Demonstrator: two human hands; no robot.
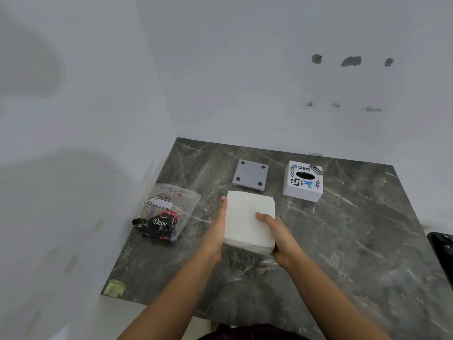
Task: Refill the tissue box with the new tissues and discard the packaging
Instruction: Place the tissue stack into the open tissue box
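A square stack of white tissues (247, 217) sits between both hands, just above the dark marble table (343, 241). My left hand (218, 231) presses flat along the stack's left side. My right hand (279, 236) grips its right near corner, thumb on top. The white tissue box (302, 181), covered in stickers with an oval slot on top, stands at the back right. Its grey base plate (250, 174) with dark feet lies upturned beside it, behind the stack. The empty plastic tissue packaging (161, 212), printed "Dove", lies crumpled at the left.
White walls close off the table's left and back sides. A black object (441, 251) shows at the right edge. A scrap of yellowish tape (114, 287) sticks to the table's near left corner.
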